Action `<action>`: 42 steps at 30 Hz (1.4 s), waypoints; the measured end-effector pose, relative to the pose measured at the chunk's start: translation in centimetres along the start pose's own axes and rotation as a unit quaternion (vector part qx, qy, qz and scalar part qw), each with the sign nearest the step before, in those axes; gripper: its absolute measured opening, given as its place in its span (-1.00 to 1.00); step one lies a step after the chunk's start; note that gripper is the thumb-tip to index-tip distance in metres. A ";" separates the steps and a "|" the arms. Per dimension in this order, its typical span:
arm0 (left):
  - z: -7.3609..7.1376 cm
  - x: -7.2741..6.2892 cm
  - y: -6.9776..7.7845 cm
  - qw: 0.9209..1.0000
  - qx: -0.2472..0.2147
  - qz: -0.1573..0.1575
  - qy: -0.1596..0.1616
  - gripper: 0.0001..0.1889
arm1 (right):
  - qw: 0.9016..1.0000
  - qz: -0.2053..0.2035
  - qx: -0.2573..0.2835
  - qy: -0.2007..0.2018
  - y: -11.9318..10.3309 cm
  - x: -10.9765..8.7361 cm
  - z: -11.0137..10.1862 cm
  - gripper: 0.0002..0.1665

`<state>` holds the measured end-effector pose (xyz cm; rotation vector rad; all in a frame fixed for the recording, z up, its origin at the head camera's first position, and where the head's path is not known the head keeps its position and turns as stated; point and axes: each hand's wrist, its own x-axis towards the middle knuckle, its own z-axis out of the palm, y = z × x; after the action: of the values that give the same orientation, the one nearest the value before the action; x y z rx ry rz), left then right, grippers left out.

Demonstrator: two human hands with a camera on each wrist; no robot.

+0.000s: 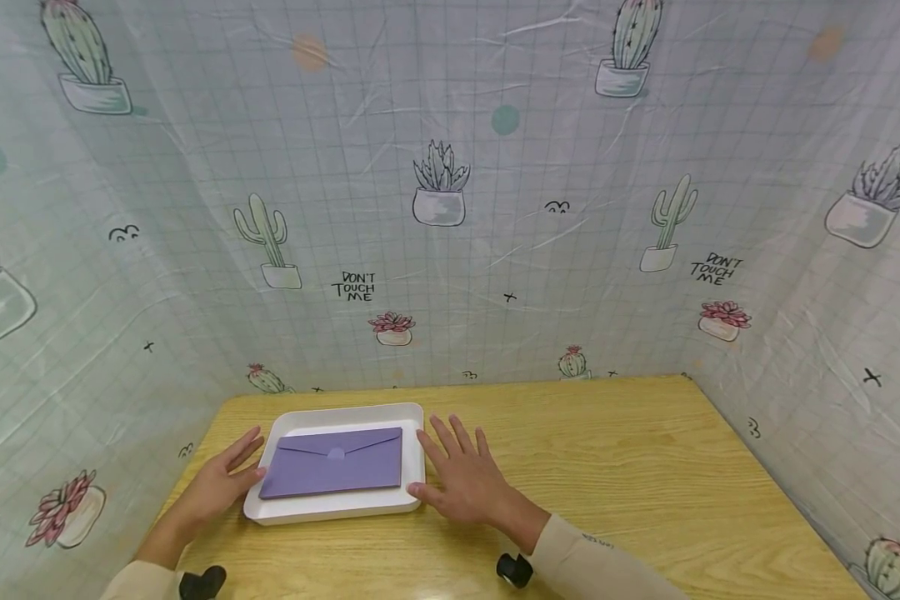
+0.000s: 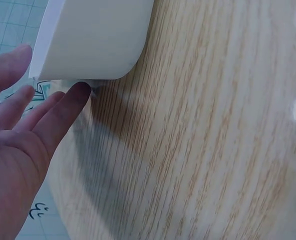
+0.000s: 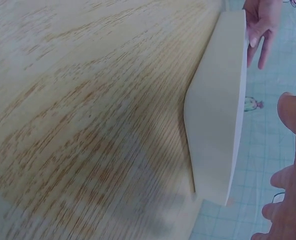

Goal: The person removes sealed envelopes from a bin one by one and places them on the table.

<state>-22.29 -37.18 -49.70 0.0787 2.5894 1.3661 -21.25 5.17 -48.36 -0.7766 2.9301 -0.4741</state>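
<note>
A white rectangular tray [image 1: 345,505] rests on the wooden table, and a purple envelope [image 1: 337,468] with its flap side up lies in it. My left hand [image 1: 221,483] is at the tray's left side, thumb close to the rim. In the left wrist view the fingertips [image 2: 80,92] are right by the tray's lower edge [image 2: 95,45], fingers fairly straight. On the right side, my right hand [image 1: 468,479] is spread, its thumb and index finger at the rim. The right wrist view has its fingers beside the tray wall [image 3: 215,110].
The wooden table [image 1: 607,467] extends to the right. Curtains [image 1: 450,250] printed with cacti and grid lines hang behind the table and along both sides. Black wrist-worn pieces [image 1: 514,571] show near both sleeves.
</note>
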 end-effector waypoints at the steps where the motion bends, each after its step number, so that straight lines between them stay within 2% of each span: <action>1: 0.0 0.0 0.0 1.000 -0.005 -0.003 0.000 -0.12 | 1.000 0.000 0.000 0.000 0.0 0.0 0.0 -0.05; 11: 0.1 0.2 -0.8 0.996 -0.078 -0.037 -0.004 -0.18 | 1.000 -0.004 0.006 0.001 0.2 0.3 0.2 -0.07; 18: 0.4 0.7 -1.3 0.990 -0.134 -0.044 -0.013 -0.22 | 1.000 -0.007 0.019 0.006 0.3 0.5 0.2 -0.08; 24: 0.7 0.3 -1.6 0.984 -0.167 -0.057 -0.010 -0.25 | 0.999 -0.011 0.046 0.004 0.3 0.6 0.4 -0.08; 30: 0.8 0.0 -1.7 0.983 -0.168 -0.074 -0.004 -0.27 | 0.998 -0.016 0.062 -0.002 0.3 0.6 0.5 -0.07; 42: 1.2 -0.3 -1.6 0.982 -0.166 -0.084 -0.008 -0.30 | 0.997 -0.028 0.075 -0.003 0.1 0.8 0.8 -0.07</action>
<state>-21.70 -37.17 -51.62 -0.1752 2.2574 1.6983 -21.87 4.62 -49.13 -0.8399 2.8319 -0.6864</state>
